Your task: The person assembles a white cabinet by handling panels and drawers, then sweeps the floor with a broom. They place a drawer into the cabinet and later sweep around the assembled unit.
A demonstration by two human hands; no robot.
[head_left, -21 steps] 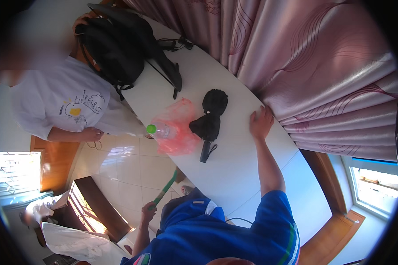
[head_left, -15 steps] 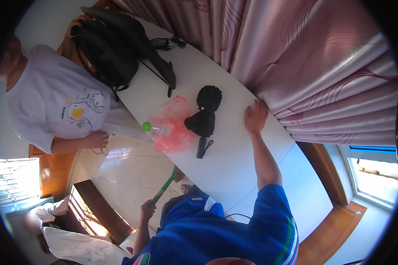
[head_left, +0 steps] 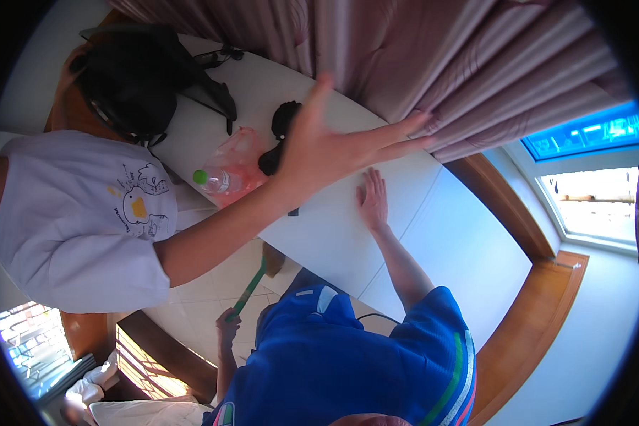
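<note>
My left hand hangs beside the table's near edge, its fingers wrapped round a long green handle that slants up toward a brownish end, whose kind I cannot make out. On the white table my right hand lies flat, fingers stretched out, holding nothing. A co-worker's spread hand reaches across above the tabletop, just left of my right hand. It partly hides a black folding umbrella. Left of the umbrella, a clear bottle with a green cap rests on a thin red plastic bag.
The co-worker in a white T-shirt stands at the left. A black backpack sits at the table's far left end, with a dark cable near it. Pink curtains hang along the far edge. Someone in pale clothing is at the lower left.
The co-worker has stepped nearer and swung an open hand out over the table. The whole view has shifted, moving the table things leftward. My left hand still grips the green handle.
</note>
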